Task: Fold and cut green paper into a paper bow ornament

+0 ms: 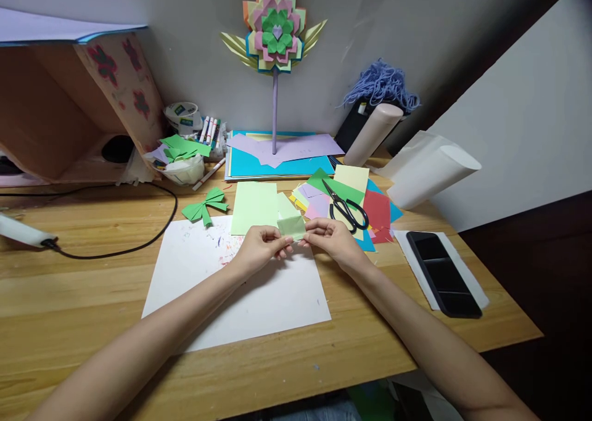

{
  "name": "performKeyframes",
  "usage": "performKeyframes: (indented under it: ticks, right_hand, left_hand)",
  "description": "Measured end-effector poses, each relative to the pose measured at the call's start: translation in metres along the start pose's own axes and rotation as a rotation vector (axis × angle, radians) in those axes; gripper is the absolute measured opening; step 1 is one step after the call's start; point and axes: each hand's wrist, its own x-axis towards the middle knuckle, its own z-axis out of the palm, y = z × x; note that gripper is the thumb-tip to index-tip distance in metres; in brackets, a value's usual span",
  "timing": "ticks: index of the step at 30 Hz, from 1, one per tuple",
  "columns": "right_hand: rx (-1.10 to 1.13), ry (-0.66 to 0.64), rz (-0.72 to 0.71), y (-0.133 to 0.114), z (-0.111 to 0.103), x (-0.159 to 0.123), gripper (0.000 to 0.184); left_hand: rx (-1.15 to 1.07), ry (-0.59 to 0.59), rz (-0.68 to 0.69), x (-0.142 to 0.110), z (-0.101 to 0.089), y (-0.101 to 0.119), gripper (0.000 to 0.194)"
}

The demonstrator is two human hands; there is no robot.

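Note:
Between my two hands is a small folded piece of pale green paper [292,226], held up above a white sheet [259,304]. My left hand [263,245] pinches its left edge between thumb and fingers. On the other edge, my right hand [333,241] has its fingertips closed on the same paper. Behind the left hand lies a flat pale green sheet [254,206]. A folded green paper bow [206,208] rests left of it, at the far edge of the white sheet. Black-handled scissors [345,206] lie on coloured paper scraps just beyond my right hand.
A paper flower [277,32] on a purple stem stands at the back over stacked coloured sheets [240,162]. A phone [444,274] lies right, near paper rolls [430,174]. At left are a cardboard box [124,82], a scrap bowl [185,171] and a black cable [139,243].

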Motion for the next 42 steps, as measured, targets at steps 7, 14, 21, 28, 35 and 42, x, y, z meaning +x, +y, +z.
performKeyframes:
  ticks: [7,14,21,28,35,42]
  right_hand:
    - [-0.027,-0.076,0.025,-0.001,-0.005,0.001,0.022]
    - [-0.185,0.033,-0.178,-0.004,-0.004,-0.001,0.019]
    - [-0.449,0.309,-0.44,-0.002,0.002,-0.007,0.009]
    - [-0.539,0.254,-0.516,0.003,0.007,-0.008,0.008]
    - [-0.505,0.252,-0.486,0.004,0.009,-0.01,0.008]
    - [-0.478,0.249,-0.465,0.003,0.01,-0.01,0.008]
  left_hand:
    - [0.045,-0.024,0.034,0.0,-0.002,-0.002,0.026]
    - [0.121,0.013,0.083,0.0,0.002,-0.006,0.024]
    - [0.023,-0.004,0.105,0.003,0.0,-0.008,0.041]
    - [0.167,-0.101,0.109,0.002,0.001,-0.009,0.041]
    - [0.252,-0.077,0.168,0.001,0.0,-0.007,0.035]
    - [0.288,-0.072,0.136,-0.002,0.0,-0.002,0.035]
